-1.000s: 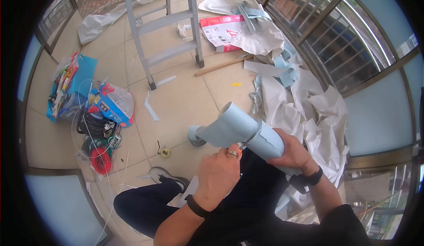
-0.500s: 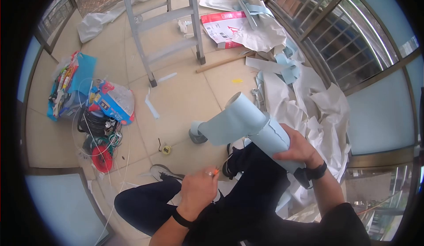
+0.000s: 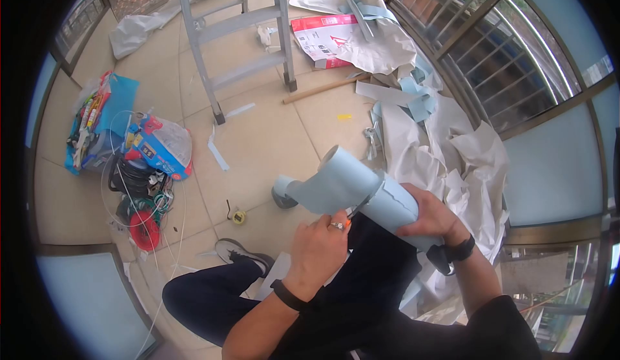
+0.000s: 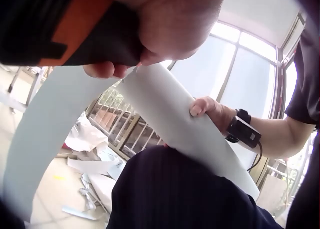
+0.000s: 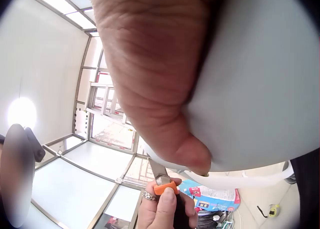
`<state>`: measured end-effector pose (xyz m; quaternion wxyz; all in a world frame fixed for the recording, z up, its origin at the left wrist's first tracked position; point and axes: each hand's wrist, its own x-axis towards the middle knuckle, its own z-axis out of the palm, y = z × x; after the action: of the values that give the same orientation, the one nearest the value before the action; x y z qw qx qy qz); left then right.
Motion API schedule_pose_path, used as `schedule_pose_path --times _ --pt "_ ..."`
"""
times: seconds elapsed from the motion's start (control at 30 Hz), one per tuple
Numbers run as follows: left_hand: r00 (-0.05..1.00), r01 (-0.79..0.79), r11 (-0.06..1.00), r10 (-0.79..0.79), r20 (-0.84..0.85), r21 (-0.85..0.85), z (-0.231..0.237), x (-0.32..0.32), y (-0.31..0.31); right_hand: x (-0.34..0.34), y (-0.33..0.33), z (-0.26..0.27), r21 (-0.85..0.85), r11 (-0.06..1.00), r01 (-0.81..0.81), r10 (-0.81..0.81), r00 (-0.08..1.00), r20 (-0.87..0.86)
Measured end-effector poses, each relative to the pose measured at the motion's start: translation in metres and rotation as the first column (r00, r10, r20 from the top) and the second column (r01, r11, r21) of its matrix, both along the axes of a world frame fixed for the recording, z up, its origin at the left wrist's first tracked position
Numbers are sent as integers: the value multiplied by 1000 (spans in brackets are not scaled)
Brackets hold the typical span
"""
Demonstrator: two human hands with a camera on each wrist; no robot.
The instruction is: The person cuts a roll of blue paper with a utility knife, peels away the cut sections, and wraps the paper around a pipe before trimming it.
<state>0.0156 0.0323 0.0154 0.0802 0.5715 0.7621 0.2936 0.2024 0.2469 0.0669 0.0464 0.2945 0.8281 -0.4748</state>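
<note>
I hold the pale blue roll [image 3: 395,203] in front of me, slanting across above my right thigh; I cannot tell whether it touches my leg. My right hand [image 3: 431,215] grips it around its near part, thumb on one side and fingers going round to the other, where they are mostly hidden. My left hand [image 3: 316,249] is closed around the cutter [image 5: 166,188], which has an orange and black body, with the thumb pressed on the orange part. That hand is just beside the roll, on its left, and the metal blade [image 5: 158,168] reaches up to the roll's edge; the exact contact at the tip is hidden. From the roll a loose sheet [image 3: 332,187] spreads forward and to my left, beyond my left hand, curling at its far end. The tape measure [image 3: 239,217] lies on the tiled floor [image 3: 255,150], well apart from both hands.
</note>
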Motion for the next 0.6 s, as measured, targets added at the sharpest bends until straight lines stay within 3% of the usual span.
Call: schedule_pose_path --times 0.1,0.17,0.3,0.37,0.43,0.5,0.6 --pt "998 -21 997 25 55 -69 -40 1 -26 -2 1 1 18 998 -57 56 996 71" --pt "995 3 930 33 92 -368 -77 0 -54 2 12 -8 -29 999 -32 32 999 29" --pt "980 -50 910 125 157 -412 -51 3 -81 2 3 -4 -39 999 10 -10 1000 -4" --pt "983 -74 975 107 150 -211 -34 -8 -69 -8 5 0 -91 995 33 -32 999 12" --pt "986 -107 982 125 112 -153 -14 -11 -58 -7 4 -3 -123 992 31 -33 999 -15" --pt "990 -107 994 103 99 34 6 -14 -41 -8 2 0 -128 992 0 -1 1000 -14" --pt "998 -51 996 48 42 67 19 -17 -19 -9 -1 5 -142 990 -7 9 1000 14"
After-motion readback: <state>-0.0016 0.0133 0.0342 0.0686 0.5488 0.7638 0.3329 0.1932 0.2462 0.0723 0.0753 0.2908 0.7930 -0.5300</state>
